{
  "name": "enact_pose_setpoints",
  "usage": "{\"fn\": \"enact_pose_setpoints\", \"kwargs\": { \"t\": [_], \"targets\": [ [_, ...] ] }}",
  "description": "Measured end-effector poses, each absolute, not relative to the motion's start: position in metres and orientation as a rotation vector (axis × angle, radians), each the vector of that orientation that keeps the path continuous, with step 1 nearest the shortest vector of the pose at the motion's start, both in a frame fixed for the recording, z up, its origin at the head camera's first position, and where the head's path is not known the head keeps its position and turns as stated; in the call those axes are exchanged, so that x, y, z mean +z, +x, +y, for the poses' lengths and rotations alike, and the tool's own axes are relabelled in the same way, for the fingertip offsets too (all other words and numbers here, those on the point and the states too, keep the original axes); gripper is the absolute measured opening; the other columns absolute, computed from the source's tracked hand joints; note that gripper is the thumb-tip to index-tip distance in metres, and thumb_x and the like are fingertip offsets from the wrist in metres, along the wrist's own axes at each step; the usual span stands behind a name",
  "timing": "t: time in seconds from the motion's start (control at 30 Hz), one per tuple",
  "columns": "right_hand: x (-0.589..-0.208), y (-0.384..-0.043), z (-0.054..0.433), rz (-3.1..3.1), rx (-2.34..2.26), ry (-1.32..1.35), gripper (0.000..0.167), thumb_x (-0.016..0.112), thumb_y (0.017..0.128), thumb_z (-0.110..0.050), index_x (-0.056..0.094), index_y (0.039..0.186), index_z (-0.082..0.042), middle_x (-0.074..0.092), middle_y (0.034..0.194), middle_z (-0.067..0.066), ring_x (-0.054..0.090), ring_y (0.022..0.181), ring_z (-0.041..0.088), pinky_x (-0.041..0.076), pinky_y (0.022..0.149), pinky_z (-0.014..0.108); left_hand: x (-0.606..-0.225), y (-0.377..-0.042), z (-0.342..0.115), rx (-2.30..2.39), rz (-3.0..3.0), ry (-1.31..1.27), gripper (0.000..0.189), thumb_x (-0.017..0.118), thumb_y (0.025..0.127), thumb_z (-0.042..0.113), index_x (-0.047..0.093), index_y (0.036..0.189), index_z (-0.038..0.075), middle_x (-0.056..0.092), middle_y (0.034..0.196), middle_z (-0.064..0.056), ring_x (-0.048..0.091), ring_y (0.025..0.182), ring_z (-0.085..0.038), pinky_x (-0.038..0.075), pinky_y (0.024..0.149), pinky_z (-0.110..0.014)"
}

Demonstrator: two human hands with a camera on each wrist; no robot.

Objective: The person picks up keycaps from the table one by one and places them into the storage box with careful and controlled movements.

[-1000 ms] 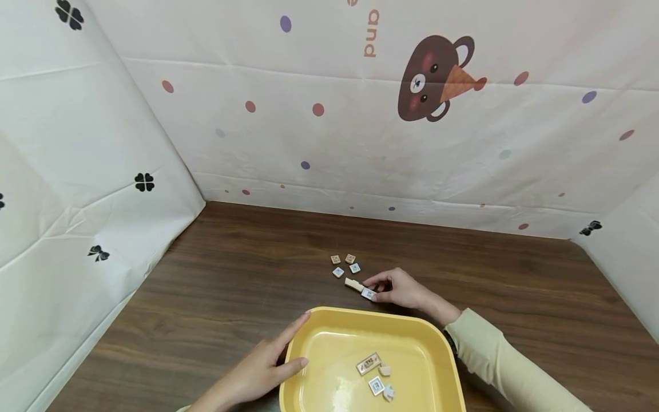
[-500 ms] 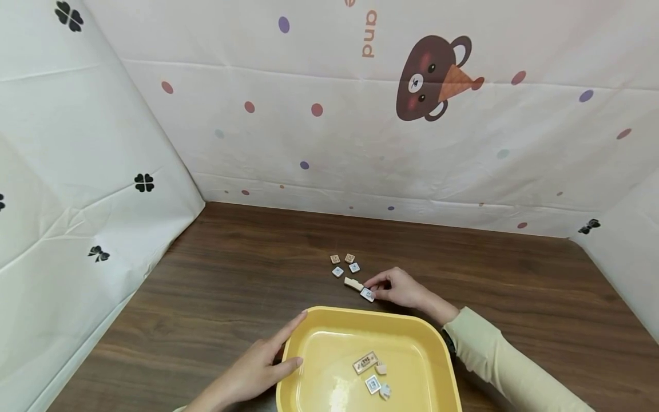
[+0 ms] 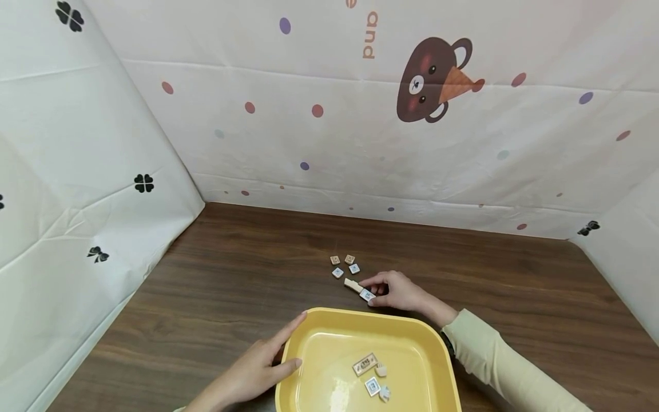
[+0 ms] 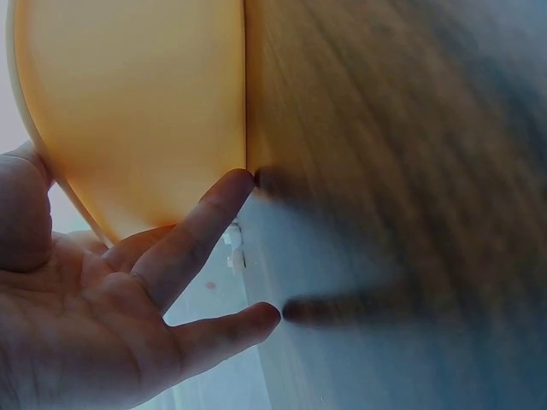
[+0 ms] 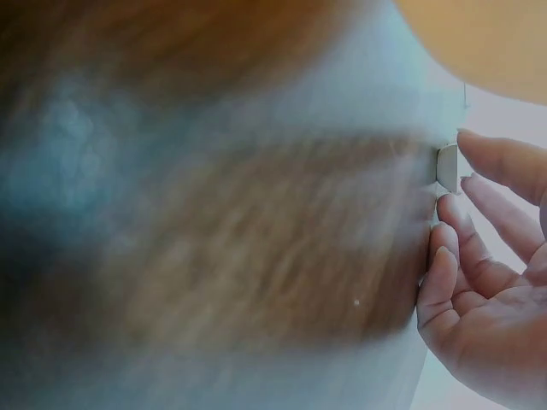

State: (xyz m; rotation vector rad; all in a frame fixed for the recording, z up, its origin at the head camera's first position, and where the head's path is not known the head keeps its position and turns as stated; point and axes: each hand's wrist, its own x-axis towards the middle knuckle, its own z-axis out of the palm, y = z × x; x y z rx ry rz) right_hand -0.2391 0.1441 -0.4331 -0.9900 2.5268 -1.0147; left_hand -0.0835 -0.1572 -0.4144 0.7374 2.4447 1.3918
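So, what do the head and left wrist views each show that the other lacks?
Only the head view: the right hand with its cream sleeve, tan and white pieces inside the yellow, round-cornered tray, and the printed brown bear.

Only the left wrist view: the palm of the left hand and two fingers reaching to the brown grained table.

Both: the left hand, the tray, the table. Whether the wrist view's blurred pale patch is a tile, I can't tell.

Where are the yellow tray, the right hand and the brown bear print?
Yellow tray (image 3: 360, 323): head view, on its far inner wall.
Right hand (image 3: 399, 292): head view, on the back of the hand.
Brown bear print (image 3: 426, 83): head view, on the middle of the bear's head.
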Motion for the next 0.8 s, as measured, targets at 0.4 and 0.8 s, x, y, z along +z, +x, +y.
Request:
{"fn": "enact_pose_setpoints", "kwargs": {
  "t": [0.4,0.8],
  "targets": [
    [-0.4323,-0.2371,0.1428,2.625,-0.890,-1.044,0.021,0.075,0.071,-0.011,0.071,0.090,-0.005,0.056,0.073,-0.006,0.050,0.067,0.004,0.042,0.062,0.020,-0.4146,-0.0827,-0.1576,1.389,2.455,0.747,0.066,0.055,0.092,0.023,0.018,0.147,0.018,0.058,0.064,0.011,0.054,0.059,0.002,0.044,0.064,-0.021],
    [-0.4306,-0.2379,0.1413,2.642,-0.889,-1.024,0.012,0.072,0.074,-0.009,0.071,0.083,-0.002,0.058,0.065,-0.008,0.047,0.060,-0.002,0.041,0.057,0.019,-0.4156,-0.0829,-0.1579,1.401,2.447,0.743,0.066,0.055,0.092,0.022,0.018,0.147,0.018,0.059,0.065,0.010,0.054,0.060,0.001,0.044,0.062,-0.021]
  ]
}}
